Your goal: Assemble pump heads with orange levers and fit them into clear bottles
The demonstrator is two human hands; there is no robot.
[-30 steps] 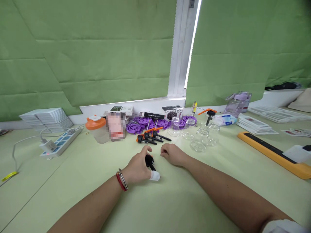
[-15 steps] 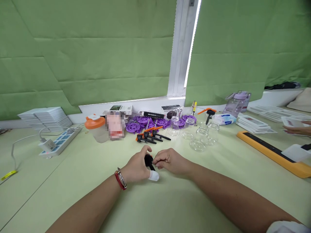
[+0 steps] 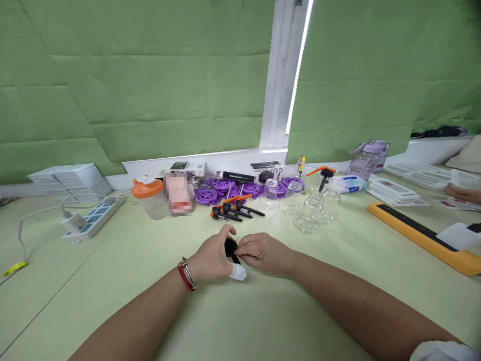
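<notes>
1. So, biggest thing first: the pale green table [image 3: 112, 281] had all my clutter along the back, a pile of purple discs [image 3: 225, 190], clear glass jars [image 3: 311, 213] and a few spare black-and-orange pump heads [image 3: 233, 210].
2. My left hand [image 3: 212, 258] was curled around a small black pump head [image 3: 230, 248], pinning it just above the tabletop right in front of me.
3. My right hand [image 3: 263, 253] had its fingertips pinched shut on the same piece from the other side.
4. Looked to me like the fiddly fitting step; next move probably needed a steady twist or push without letting it slip.
</notes>
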